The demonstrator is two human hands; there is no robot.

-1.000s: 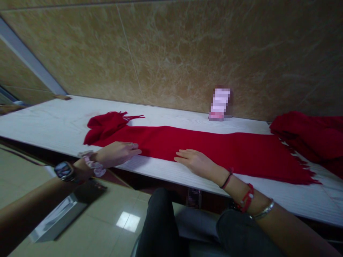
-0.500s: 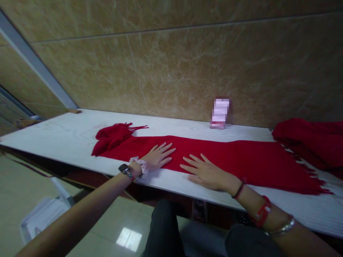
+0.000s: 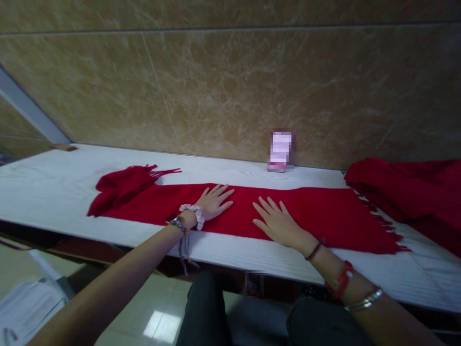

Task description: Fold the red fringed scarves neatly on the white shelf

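A long red scarf lies along the white tabletop, mostly flat, with its fringed end to the right. Its left end is folded over in a loose bunch, with a few fringe strands pointing back toward the wall. My left hand rests palm down on the scarf left of its middle, fingers spread. To the right of it, my right hand also lies flat on the cloth, fingers apart. A strip of bare scarf shows between the two hands.
A heap of red cloth sits at the right, against the tiled wall. An upright blurred-out pinkish object leans at the wall. A small brown block is at the far left corner. Below left stands something white.
Both hands have slid rightward along the scarf, and the gap between them has widened. My view has shifted a little to the right.
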